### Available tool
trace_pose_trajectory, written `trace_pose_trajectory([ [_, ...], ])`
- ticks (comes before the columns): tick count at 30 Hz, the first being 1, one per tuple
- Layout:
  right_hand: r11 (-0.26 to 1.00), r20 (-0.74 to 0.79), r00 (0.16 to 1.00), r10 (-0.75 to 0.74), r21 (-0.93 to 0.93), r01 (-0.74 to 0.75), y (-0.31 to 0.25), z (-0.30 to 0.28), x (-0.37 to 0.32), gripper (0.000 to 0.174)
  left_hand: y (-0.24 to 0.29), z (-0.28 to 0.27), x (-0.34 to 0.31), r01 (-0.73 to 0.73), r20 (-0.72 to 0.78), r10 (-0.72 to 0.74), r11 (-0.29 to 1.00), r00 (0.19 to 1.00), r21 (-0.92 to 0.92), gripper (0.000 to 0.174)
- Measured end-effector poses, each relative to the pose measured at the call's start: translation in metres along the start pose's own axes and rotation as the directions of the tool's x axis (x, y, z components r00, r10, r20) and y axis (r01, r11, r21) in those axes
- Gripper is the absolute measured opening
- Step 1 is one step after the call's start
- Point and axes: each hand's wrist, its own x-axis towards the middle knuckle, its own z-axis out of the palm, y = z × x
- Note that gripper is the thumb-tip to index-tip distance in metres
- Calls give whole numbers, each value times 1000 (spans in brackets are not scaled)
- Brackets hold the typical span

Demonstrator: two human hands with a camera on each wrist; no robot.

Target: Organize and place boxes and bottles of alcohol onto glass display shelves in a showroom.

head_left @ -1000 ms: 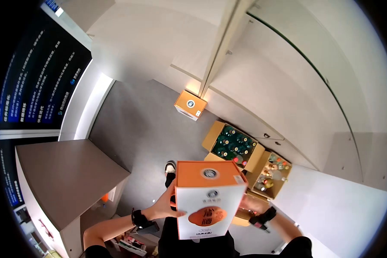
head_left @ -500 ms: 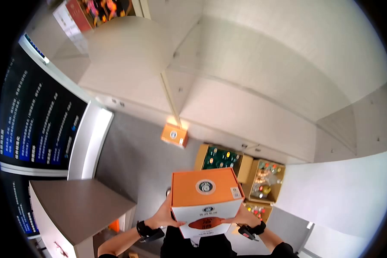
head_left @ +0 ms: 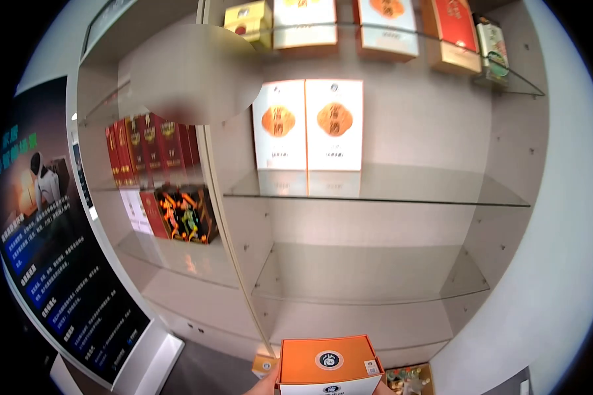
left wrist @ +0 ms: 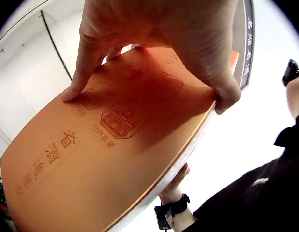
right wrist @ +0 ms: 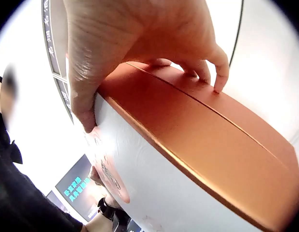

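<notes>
An orange-topped gift box (head_left: 329,359) with a white front is held up at the bottom of the head view, its round dark logo facing up. On its left side my left hand (head_left: 263,384) grips it, mostly cut off by the frame edge. The left wrist view shows that hand (left wrist: 159,29) spread over the orange side panel with embossed characters, thumb hooked at the white front's edge. My right hand (right wrist: 144,34) grips the opposite orange side, thumb on the white front and fingertips on the panel.
Ahead stands a cabinet with glass shelves (head_left: 389,187). Two matching white boxes (head_left: 308,125) stand on its middle shelf, with several boxes above. Dark red boxes (head_left: 158,148) fill the left bay. Below lie another orange box (head_left: 263,364) and a carton of bottles (head_left: 408,380).
The head view has tilted up from the floor to the cabinet shelves. The box stays in both hands and now appears lower in the frame, with its top turned more toward view.
</notes>
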Motion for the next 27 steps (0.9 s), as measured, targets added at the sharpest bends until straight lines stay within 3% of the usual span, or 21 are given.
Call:
trace_pose_trajectory([
  [1,1000,-8,1000,-29,-2,29,1,-5,13,86,1,-11,8,5,7,-5,1000,1000,15,101],
  [3,981,35,996,80,-177,-73,-13,-16,20,84,19,-15,10,34,17,-35,999,999,28,97],
  [4,983,32,997,64,-172,-57,-22,-23,29,84,23,-15,14,53,21,-54,998,998,37,96],
  [5,994,42,999,-31,-99,35,-41,-28,37,87,31,-17,20,4,-5,-4,999,1000,46,87],
  [6,991,44,991,-130,-25,131,-56,-33,44,91,50,-23,34,10,67,-15,997,998,76,116],
  [7,964,31,970,-242,-104,244,-59,-41,51,96,67,-28,44,-48,63,40,990,997,135,116],
  [8,960,31,965,-260,-102,261,-71,-49,59,96,82,-32,54,-105,62,94,976,994,193,116],
  [10,880,130,920,-369,-270,391,-108,-68,73,103,120,-40,72,-86,57,76,979,995,182,117],
  [11,872,129,914,-385,-272,406,-119,-76,79,103,144,-40,79,-138,33,134,969,990,204,116],
  [13,774,66,823,-564,-305,555,-144,-96,92,107,182,-42,96,-173,13,175,963,985,208,112],
  [15,774,49,814,-579,-280,568,-185,-111,102,106,211,-53,117,-250,25,253,929,967,272,110],
  [17,678,68,735,-675,-337,654,-224,-129,114,102,242,-60,139,-298,33,302,911,953,283,107],
  [19,618,85,687,-722,-368,695,-263,-142,119,99,268,-67,159,-351,37,363,864,931,362,105],
  [23,516,92,593,-800,-399,758,-318,-164,131,88,295,-100,219,-568,127,573,710,809,417,97],
  [24,522,91,602,-793,-408,749,-327,-170,136,88,314,-97,222,-491,133,479,781,868,386,97],
  [26,445,62,547,-835,-508,738,-346,-185,149,83,324,-112,252,-647,171,655,607,736,461,92],
  [27,442,57,545,-837,-518,733,-355,-191,155,83,331,-118,266,-663,187,672,573,716,482,91],
])
